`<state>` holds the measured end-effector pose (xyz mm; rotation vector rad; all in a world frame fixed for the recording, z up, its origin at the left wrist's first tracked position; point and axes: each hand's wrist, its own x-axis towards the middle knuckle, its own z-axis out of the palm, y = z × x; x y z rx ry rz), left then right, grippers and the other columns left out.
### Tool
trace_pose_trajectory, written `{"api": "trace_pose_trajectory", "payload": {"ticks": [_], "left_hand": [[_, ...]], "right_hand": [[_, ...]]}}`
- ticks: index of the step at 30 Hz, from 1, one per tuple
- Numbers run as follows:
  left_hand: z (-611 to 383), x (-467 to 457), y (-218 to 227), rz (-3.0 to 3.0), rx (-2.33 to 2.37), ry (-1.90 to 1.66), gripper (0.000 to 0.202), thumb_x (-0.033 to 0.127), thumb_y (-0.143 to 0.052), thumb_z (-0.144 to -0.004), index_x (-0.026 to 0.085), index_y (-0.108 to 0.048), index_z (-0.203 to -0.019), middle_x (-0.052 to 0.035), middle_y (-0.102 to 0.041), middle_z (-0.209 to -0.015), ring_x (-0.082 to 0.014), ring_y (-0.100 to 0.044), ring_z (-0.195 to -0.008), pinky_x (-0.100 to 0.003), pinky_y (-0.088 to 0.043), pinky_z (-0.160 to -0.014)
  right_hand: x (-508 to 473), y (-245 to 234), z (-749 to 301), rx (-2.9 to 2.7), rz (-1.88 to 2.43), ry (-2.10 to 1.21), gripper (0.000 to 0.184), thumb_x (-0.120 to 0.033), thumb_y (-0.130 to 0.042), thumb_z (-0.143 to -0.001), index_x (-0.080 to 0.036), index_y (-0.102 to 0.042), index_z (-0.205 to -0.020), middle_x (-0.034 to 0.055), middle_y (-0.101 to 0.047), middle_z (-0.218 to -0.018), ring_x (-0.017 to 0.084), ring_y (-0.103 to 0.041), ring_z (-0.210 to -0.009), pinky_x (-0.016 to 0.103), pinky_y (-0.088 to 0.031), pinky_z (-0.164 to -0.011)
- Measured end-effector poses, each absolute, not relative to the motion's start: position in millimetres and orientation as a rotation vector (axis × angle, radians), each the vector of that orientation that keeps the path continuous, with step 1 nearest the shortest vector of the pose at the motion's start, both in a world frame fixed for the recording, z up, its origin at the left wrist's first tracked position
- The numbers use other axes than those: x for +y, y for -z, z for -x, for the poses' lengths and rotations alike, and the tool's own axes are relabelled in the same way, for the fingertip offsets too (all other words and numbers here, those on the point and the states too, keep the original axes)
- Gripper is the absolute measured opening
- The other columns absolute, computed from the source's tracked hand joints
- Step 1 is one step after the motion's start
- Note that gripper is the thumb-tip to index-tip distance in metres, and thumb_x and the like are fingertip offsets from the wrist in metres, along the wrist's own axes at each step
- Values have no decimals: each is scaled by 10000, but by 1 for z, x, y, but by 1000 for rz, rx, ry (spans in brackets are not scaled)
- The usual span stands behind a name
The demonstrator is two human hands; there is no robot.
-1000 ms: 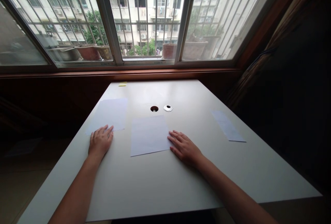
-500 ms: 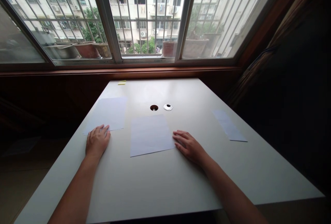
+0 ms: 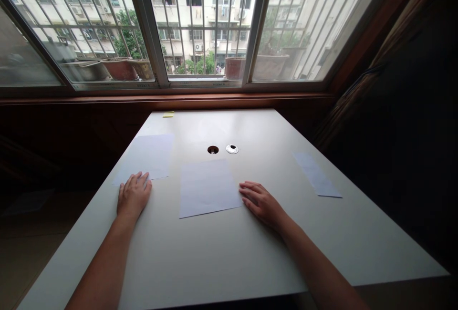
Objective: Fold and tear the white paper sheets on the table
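My left hand (image 3: 133,195) lies flat on the white table, fingers a little spread, with its fingertips on the near edge of the left sheet of paper (image 3: 148,156). A second sheet of paper (image 3: 208,188) lies in the middle of the table. Just at the right edge of that sheet rests my right hand (image 3: 260,203), palm down with the fingers stretched out. Neither hand grips anything. Farther right lies a narrower piece of paper (image 3: 317,174).
The white table (image 3: 214,262) reaches to the window sill. A round hole (image 3: 213,149) and a loose round cover (image 3: 232,149) are beyond the middle sheet. Yellow sticky notes (image 3: 168,114) lie at the far left corner. A dark curtain (image 3: 372,76) hangs at the right.
My left hand and the left sheet sit very slightly farther left. My right hand has stayed in place.
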<state>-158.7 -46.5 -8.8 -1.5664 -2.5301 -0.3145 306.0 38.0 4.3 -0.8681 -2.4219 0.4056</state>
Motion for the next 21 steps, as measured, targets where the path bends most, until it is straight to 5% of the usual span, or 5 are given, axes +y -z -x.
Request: {"api": "trace_pose_trajectory", "payload": {"ticks": [21], "left_hand": [[159, -48, 9, 1566, -2548, 335, 493, 408, -303, -995, 239, -493, -1418, -77, -424, -1521, -275, -328, -1421, -531, -252, -1163]], "right_hand": [[37, -4, -306, -2394, 859, -416, 315, -262, -540, -950, -299, -661, -1238, 56, -632, -1311, 279, -529, -1270, 533, -477, -1067]]}}
